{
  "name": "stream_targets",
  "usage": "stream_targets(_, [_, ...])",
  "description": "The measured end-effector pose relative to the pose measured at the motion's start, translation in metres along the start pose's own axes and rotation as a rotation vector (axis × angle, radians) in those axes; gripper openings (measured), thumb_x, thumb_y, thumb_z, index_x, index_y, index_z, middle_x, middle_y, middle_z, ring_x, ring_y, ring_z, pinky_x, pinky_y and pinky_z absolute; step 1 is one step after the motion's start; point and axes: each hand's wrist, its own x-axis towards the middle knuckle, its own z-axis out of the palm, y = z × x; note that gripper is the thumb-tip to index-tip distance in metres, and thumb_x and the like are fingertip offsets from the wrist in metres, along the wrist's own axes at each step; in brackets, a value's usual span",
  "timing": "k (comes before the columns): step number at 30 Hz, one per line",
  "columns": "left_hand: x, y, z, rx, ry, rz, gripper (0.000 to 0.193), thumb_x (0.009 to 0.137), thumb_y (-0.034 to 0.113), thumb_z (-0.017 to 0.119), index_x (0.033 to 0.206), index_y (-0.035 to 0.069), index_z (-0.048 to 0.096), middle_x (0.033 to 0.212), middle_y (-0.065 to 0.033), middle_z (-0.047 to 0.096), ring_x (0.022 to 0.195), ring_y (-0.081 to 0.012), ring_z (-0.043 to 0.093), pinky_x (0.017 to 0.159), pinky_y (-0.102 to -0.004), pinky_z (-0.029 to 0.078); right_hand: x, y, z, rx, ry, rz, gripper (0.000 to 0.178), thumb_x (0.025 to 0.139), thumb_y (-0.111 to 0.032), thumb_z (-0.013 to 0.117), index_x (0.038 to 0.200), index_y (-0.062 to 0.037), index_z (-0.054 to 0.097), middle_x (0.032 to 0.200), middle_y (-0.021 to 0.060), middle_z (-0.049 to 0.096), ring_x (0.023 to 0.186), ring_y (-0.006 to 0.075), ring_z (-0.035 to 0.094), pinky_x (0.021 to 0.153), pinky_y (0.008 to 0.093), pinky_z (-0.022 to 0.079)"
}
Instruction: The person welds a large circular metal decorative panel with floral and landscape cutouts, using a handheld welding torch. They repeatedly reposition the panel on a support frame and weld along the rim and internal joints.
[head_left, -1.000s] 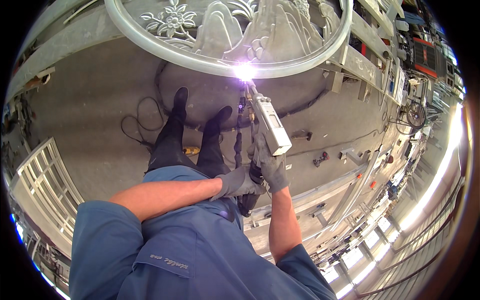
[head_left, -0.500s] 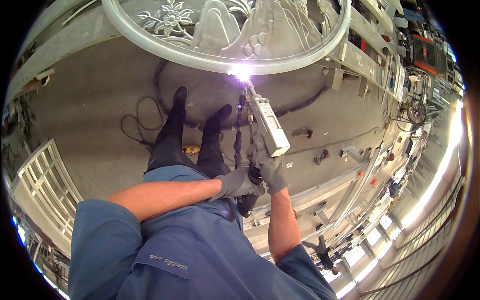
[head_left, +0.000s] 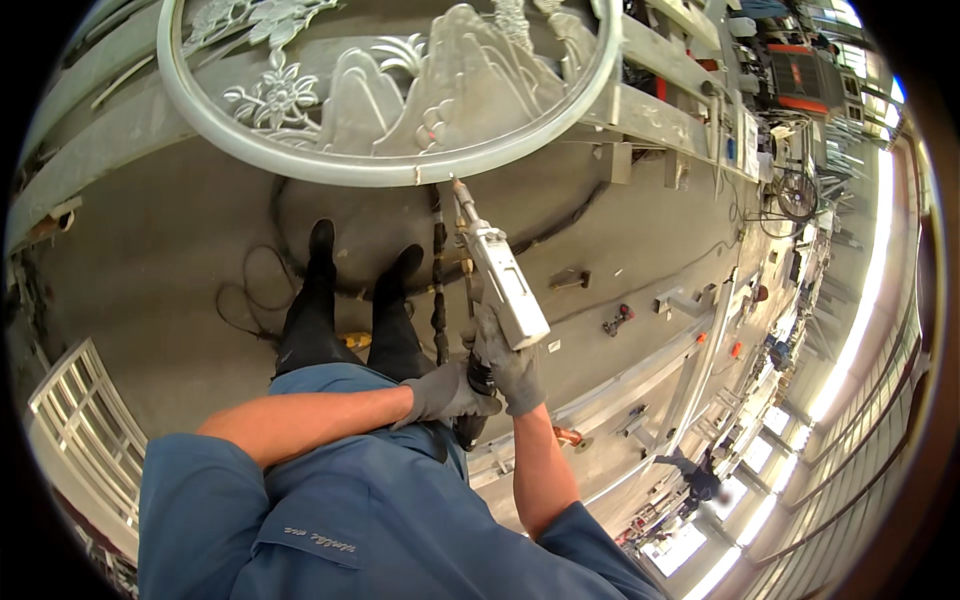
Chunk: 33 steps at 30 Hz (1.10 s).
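Observation:
A silver laser welding gun (head_left: 512,298) points away from me, its nozzle tip close to the lower edge of a round metal ring (head_left: 385,172). Contact between tip and ring I cannot tell. Inside the ring lies a silvery relief panel (head_left: 375,105) with mountains and flowers. Wrapped around the gun's grip, my gloved right hand (head_left: 513,368) is closed just behind the body. My gloved left hand (head_left: 445,393) is closed at the black hose (head_left: 481,376) below the grip. A faint brownish mark sits on the ring left of the tip.
Long grey beams (head_left: 665,125) run behind the ring. Dark cables (head_left: 439,280) trail over the floor near my boots. A cordless power tool (head_left: 618,320) lies to the right, a white barred frame (head_left: 80,440) stands left. Another person (head_left: 697,474) is far off at lower right.
The bright violet flash at the nozzle has gone out. In the picture, ring, gun and hands sit further left and lower; the nozzle is now right of the brownish mark. Both hands keep their hold.

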Motion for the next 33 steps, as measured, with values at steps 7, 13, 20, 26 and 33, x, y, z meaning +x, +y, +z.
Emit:
stream_targets(7, [0.047, 0.028, 0.026, 0.03, -0.124, -0.007, 0.027, 0.081, 0.026, 0.074, 0.093, 0.002, 0.069, 0.085, -0.0114, 0.07, 0.079, -0.0229, 0.065, 0.071, -0.0375, 0.051, -0.016, 0.006, -0.073, 0.152, -0.012, -0.011, 0.043, 0.102, -0.028, 0.062, 0.135, -0.0017, 0.056, 0.094, 0.0047, 0.069, 0.081, 0.0109, 0.063, 0.07, 0.0267, 0.051])
stream_targets(13, [0.079, 0.025, 0.006, 0.175, 0.09, 0.38, 0.033, 0.087, 0.017, 0.074, 0.115, 0.002, 0.064, 0.105, -0.0072, 0.071, 0.094, -0.0149, 0.066, 0.08, -0.0295, 0.053, 0.012, -0.003, -0.114, 0.131, -0.084, -0.154, 0.036, 0.1, -0.028, 0.061, 0.123, -0.0009, 0.066, 0.099, 0.0045, 0.068, 0.084, 0.0151, 0.062, 0.073, 0.0305, 0.052])
stream_targets(20, [-0.018, 0.052, -0.128, -0.381, 0.894, 0.164, 0.045, 0.092, 0.021, 0.074, 0.128, 0.0, 0.057, 0.109, -0.0099, 0.07, 0.097, -0.0154, 0.067, 0.083, -0.0294, 0.055, 0.084, -0.08, -0.145, 0.045, -0.285, -0.227, 0.048, 0.097, -0.039, 0.063, 0.122, 0.0032, 0.062, 0.091, 0.0061, 0.067, 0.077, 0.0117, 0.059, 0.065, 0.0269, 0.048])
stream_targets(26, [-0.085, -0.042, -0.274, -0.05, 1.899, 0.204, 0.058, 0.089, 0.031, 0.077, 0.132, -0.001, 0.057, 0.126, -0.0171, 0.063, 0.108, -0.0232, 0.065, 0.091, -0.0371, 0.053, 0.154, -0.145, -0.14, -0.055, -0.314, -0.377, 0.047, 0.1, -0.039, 0.057, 0.117, 0.0044, 0.062, 0.084, 0.0066, 0.067, 0.071, 0.0145, 0.06, 0.063, 0.0286, 0.048])
stream_targets(33, [-0.084, 0.04, -0.268, 0.504, 1.938, -0.189, 0.066, 0.089, 0.036, 0.073, 0.139, -0.003, 0.054, 0.132, -0.0238, 0.062, 0.123, -0.034, 0.061, 0.102, -0.0402, 0.048, 0.249, -0.219, -0.126, -0.245, -0.557, -0.218, 0.049, 0.102, -0.036, 0.057, 0.128, 0.0057, 0.059, 0.076, 0.006, 0.066, 0.068, 0.0154, 0.063, 0.062, 0.0274, 0.049])
